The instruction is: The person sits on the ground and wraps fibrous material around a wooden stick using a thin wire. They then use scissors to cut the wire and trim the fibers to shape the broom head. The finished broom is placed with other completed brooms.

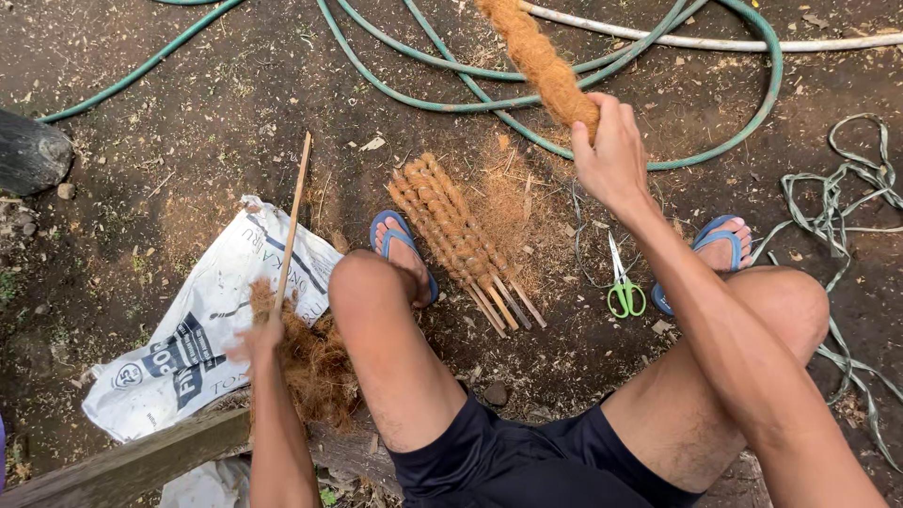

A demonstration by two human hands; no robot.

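The right hand [609, 150] gripped a fibre-wrapped stick [538, 58] rising beyond it; the left hand [256, 341] clasped a bare stick [293, 218].

This is an outdoor work spot in a yard or garden, set up for handcraft with coconut fibre. The ground [188, 141] is bare dark soil strewn with wood chips and fibre dust. Green garden hoses [752, 113] loop across the dirt beyond the right grip [611, 150], with a pale hose [715, 42] alongside. Near the left grip [259, 339] a white printed sack [188, 348] lies flat under a heap of loose brown fibre [315, 367]. Fibre-wrapped sticks [456, 235] lie bundled between sandalled feet, green-handled scissors [621, 282] rest below the right grip, and a rough wooden plank [132, 466] serves as seat.
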